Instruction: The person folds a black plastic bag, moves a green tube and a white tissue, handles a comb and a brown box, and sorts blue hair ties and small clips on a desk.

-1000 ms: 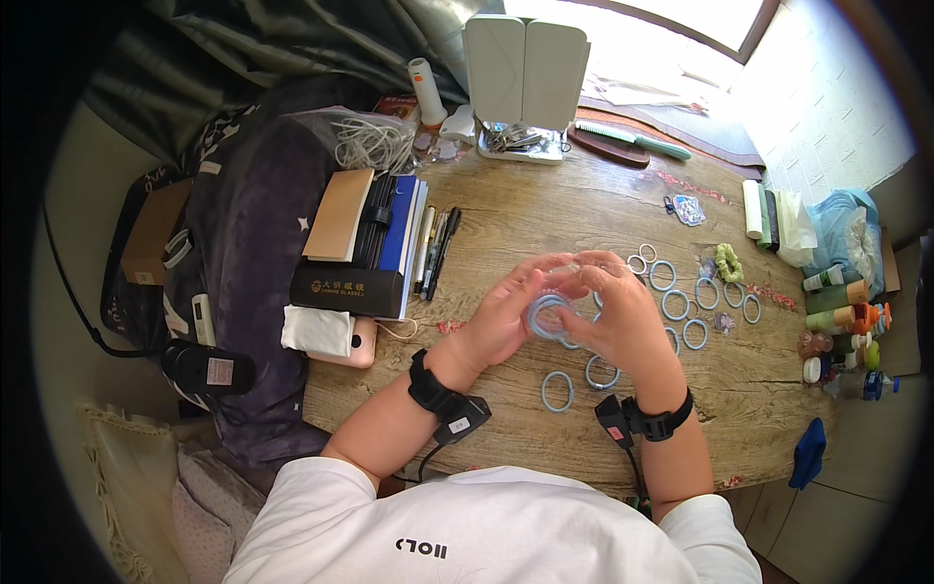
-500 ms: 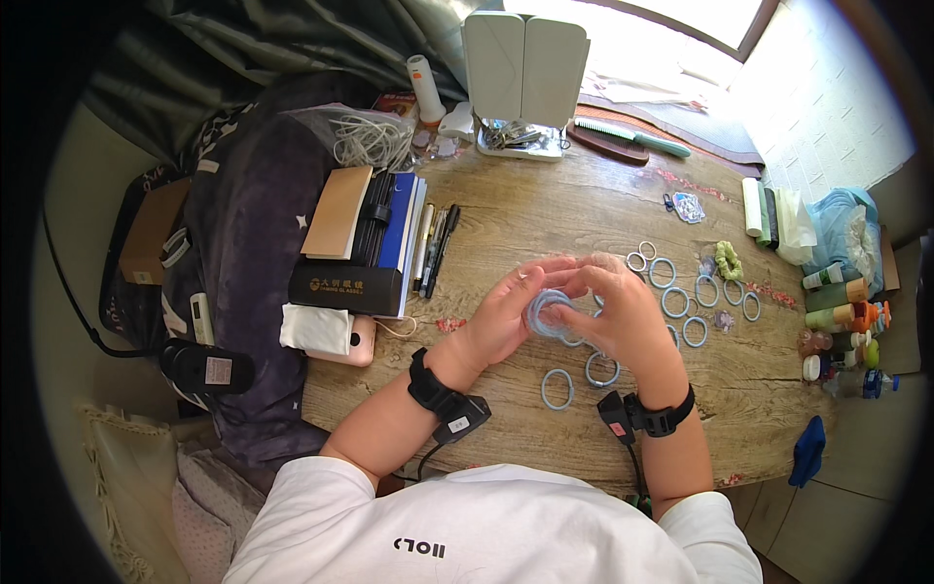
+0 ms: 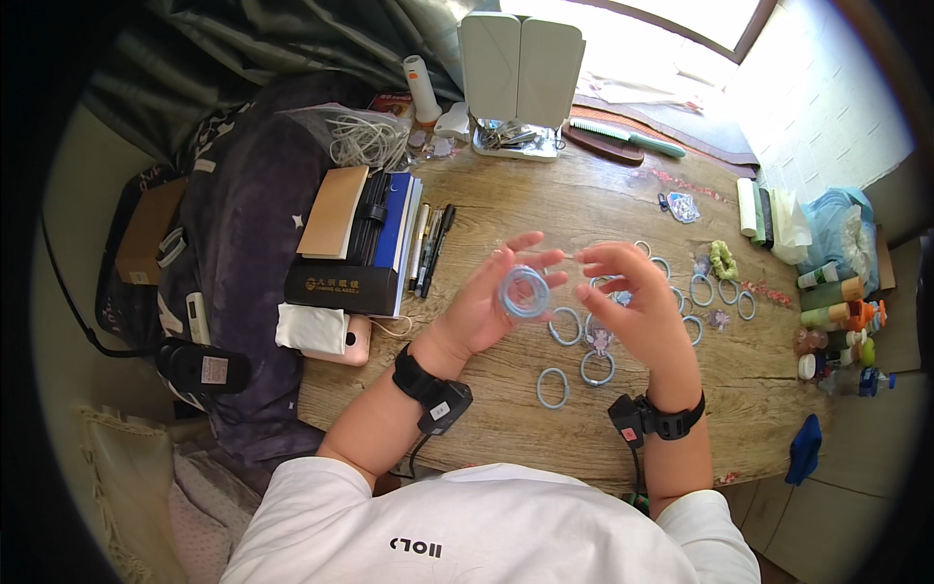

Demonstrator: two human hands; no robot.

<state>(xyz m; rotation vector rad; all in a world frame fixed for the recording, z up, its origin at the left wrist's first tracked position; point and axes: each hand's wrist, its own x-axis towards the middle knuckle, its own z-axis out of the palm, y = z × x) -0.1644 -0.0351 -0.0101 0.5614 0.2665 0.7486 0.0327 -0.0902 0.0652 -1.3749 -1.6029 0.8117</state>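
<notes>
A stack of light-blue ring-shaped hair ties (image 3: pixel 525 312) rests in the palm of my left hand (image 3: pixel 465 313), whose fingers stretch out around and behind it. To its right, my right hand (image 3: pixel 637 297) hovers over the table with the thumb apart from the curled fingers; I see nothing in it. Loose blue hair ties lie below: one hair tie (image 3: pixel 553 403) nearest me, another hair tie (image 3: pixel 597 383) beneath my right hand. A small purple figure-shaped piece (image 3: pixel 599 340) shows beside that one. More rings are partly hidden behind my right hand.
A green scrunchie (image 3: pixel 723 260) lies right of the rings. Notebooks (image 3: pixel 331 214), pens (image 3: pixel 438 248) and a pink case (image 3: pixel 356 341) are on the left. At the back stand a folding mirror (image 3: pixel 520 68) and a comb (image 3: pixel 632 136). Several small bottles (image 3: pixel 832 316) line the right edge.
My hands have drawn apart. My left hand has shifted left with the hair ties and opened out, while my right hand has moved right, away from the stack.
</notes>
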